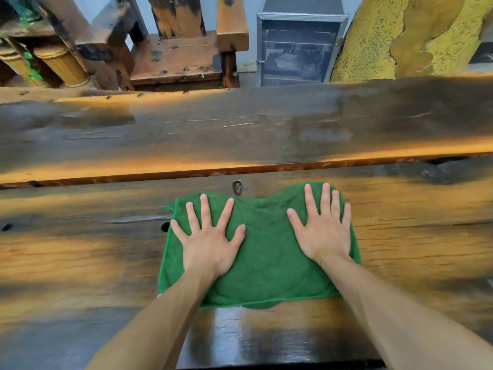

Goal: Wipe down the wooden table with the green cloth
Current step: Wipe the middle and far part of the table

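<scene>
**Both palms flat on the cloth**

The table [80,263] is a dark, glossy plank top with amber streaks, and its near edge runs along the bottom of the view. Two bare forearms reach out over that edge. Just beyond them the cloth [266,257] lies spread flat on the near plank, roughly square, its far edge wavy and its near edge slightly folded under.

The left hand [208,244] rests palm down on the left part of the cloth, fingers straight and spread wide, gripping nothing. The right hand [324,231] lies flat on the right part of the cloth, fingers straight and closer together, their tips reaching the cloth's far edge; it too grips nothing.

Just past the cloth's far edge a small dark knot [237,187] marks the wood. Beyond the cloth a seam [240,169] crosses the table from side to side, and a second plank [240,129] lies behind it.

Past the table, straight beyond the cloth, stands a chair [186,54] of worn wood. Right of the chair is a metal-framed cabinet [298,49], and further right a yellow slab [400,36]. Left of the chair, bamboo-like cylinders [61,65] lean under a shelf.
</scene>
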A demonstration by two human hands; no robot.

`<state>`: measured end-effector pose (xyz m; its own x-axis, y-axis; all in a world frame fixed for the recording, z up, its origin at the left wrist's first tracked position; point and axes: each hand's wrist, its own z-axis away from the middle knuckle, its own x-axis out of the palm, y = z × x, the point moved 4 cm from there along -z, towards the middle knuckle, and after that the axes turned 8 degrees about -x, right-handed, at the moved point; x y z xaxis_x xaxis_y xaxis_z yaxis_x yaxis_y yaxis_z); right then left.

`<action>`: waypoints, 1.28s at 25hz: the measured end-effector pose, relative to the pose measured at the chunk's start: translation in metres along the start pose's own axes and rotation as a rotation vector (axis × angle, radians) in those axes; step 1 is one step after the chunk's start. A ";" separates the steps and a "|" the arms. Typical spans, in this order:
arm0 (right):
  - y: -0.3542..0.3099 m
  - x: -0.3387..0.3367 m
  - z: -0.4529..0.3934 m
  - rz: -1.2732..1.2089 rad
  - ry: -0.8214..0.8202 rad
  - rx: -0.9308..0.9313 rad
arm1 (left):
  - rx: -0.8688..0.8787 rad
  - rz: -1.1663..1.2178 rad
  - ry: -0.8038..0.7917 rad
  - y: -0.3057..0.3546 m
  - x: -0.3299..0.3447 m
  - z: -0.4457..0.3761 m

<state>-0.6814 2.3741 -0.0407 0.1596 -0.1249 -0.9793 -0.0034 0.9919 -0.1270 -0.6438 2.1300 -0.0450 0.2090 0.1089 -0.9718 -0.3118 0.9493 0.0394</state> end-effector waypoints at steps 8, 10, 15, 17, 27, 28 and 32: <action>0.000 -0.016 -0.124 0.004 0.058 0.017 | 0.026 0.022 0.056 0.039 -0.028 -0.118; 0.001 -0.019 -0.144 -0.013 0.047 0.018 | 0.039 -0.002 0.051 0.046 -0.033 -0.142; 0.002 -0.027 -0.190 -0.009 0.064 0.040 | 0.067 0.006 0.047 0.068 -0.049 -0.209; 0.006 -0.034 -0.222 -0.030 0.048 0.046 | 0.057 0.010 0.035 0.078 -0.054 -0.235; 0.013 -0.059 -0.396 -0.016 0.065 0.032 | 0.023 0.016 0.053 0.130 -0.086 -0.380; 0.014 -0.061 -0.410 -0.020 0.057 0.032 | 0.019 0.014 0.058 0.134 -0.088 -0.393; 0.016 -0.067 -0.454 -0.021 0.077 0.030 | 0.015 0.025 0.080 0.151 -0.096 -0.429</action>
<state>-1.1399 2.3881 -0.0485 0.0831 -0.1462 -0.9858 0.0293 0.9891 -0.1442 -1.1088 2.1365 -0.0458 0.1265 0.1099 -0.9859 -0.3019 0.9510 0.0672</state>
